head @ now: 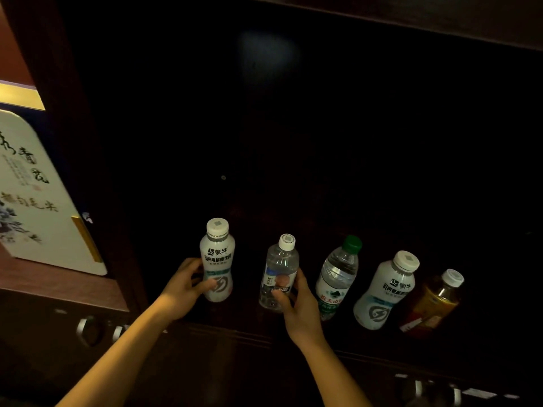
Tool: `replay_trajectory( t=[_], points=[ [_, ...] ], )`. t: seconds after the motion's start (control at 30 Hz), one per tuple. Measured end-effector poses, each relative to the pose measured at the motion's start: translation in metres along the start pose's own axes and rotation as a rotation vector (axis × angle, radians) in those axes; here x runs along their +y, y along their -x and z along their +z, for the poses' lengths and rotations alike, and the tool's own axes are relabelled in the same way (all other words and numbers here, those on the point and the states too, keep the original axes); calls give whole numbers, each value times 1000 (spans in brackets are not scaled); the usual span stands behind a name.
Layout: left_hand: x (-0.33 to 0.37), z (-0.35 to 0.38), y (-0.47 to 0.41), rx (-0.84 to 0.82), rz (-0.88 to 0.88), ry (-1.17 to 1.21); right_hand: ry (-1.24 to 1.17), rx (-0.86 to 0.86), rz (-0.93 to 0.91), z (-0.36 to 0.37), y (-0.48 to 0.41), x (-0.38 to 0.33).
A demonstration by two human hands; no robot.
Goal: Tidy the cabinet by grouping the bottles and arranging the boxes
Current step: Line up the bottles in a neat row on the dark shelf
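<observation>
On the dark shelf, five bottles stand in a loose row, and the green-capped bottle [338, 277] in the middle serves as the marker. Just left of it the right hand [296, 306] wraps the clear bottle [279, 274], thumb in front and fingers behind; further left the left hand [185, 284] closes round a white bottle [218, 259]. To the right of the green cap stand a second white bottle [385, 292] and, touching or nearly touching it, an amber bottle [432, 304]. A box [38, 195] leans in the next bay, well left. The risk, I judge, is a knock: the right wrist sits close to the green-capped bottle (the light is poor), so a sideways sweep could topple it into its neighbours.
</observation>
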State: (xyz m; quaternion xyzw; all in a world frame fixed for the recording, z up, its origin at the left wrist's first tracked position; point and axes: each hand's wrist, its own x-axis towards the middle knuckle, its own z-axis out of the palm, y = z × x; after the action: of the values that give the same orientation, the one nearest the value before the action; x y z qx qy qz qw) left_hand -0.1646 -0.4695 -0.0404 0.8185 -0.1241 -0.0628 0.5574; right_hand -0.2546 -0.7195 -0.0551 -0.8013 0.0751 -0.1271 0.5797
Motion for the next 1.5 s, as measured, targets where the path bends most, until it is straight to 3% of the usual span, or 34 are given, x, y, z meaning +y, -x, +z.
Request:
replay_trajectory(
  t=[1.17, 1.37, 1.5],
  points=[
    [20, 47, 0, -82, 3, 67, -3, -39, 33, -6, 15, -5],
    [17, 48, -1, -67, 5, 56, 258, 190, 14, -45, 60, 26],
    [17, 51, 0, -51, 4, 55, 270, 357, 21, -78, 67, 38]
  ],
)
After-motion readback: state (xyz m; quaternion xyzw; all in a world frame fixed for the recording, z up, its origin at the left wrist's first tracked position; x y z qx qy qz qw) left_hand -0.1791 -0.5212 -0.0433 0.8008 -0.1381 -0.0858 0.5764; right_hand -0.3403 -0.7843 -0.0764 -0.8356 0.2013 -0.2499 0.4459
